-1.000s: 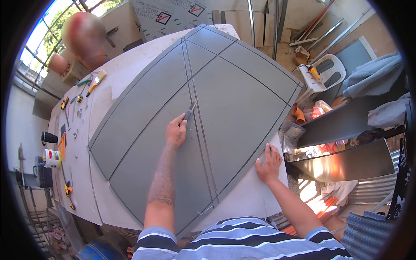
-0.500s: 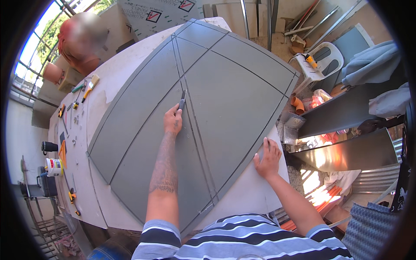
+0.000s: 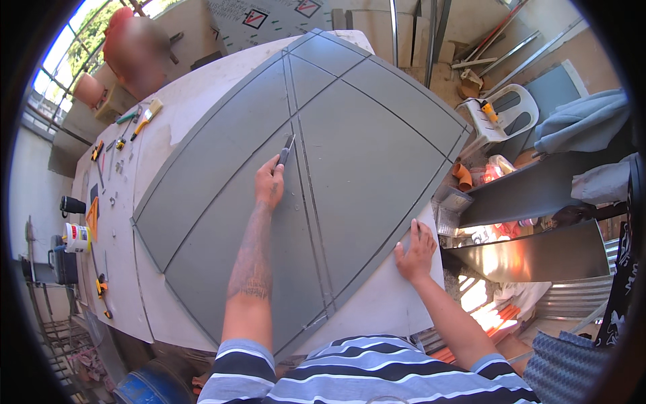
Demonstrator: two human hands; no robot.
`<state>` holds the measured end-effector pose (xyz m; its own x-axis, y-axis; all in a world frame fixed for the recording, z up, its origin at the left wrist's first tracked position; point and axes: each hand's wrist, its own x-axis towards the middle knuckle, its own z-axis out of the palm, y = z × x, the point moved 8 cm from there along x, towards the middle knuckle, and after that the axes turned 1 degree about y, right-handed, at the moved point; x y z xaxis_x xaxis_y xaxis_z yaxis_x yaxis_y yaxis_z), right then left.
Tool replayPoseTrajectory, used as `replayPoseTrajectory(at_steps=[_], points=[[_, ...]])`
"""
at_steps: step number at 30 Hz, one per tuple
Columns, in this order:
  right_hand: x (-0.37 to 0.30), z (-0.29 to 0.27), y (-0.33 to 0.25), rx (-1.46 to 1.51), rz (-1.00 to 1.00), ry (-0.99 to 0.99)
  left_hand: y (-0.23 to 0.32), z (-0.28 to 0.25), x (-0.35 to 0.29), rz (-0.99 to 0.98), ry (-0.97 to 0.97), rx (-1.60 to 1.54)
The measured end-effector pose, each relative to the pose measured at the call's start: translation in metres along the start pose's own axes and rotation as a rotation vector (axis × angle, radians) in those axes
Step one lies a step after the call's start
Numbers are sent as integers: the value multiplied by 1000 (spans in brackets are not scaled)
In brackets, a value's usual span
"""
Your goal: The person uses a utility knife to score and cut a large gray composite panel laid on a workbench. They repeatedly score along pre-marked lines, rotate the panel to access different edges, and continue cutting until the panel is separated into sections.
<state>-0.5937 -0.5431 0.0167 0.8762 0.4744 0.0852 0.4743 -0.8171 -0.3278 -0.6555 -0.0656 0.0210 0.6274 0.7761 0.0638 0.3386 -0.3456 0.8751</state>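
Centrally, the grey panel [image 3: 367, 168] lies on the counter [image 3: 397, 306]. My left grip [image 3: 270, 180] wraps a slim bladed tool [image 3: 286, 149] over the panel, beside its paired dark lines [image 3: 307, 198]; my right grip [image 3: 414, 256], thumb spread from fingers, rests beside the panel's near right edge.

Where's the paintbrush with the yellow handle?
In the head view, the paintbrush lies toward the upper left, on the white table, just right of the green-handled tool and left of the big grey panel.
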Motion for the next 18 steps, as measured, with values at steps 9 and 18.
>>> replayPoseTrajectory(at_steps=[9,18], points=[[-3,-1,1,-22,7,-28,-4,29,15,-97,-131,114],[-3,1,3,-55,26,-44,-5,18,5,-48,-249,118]])
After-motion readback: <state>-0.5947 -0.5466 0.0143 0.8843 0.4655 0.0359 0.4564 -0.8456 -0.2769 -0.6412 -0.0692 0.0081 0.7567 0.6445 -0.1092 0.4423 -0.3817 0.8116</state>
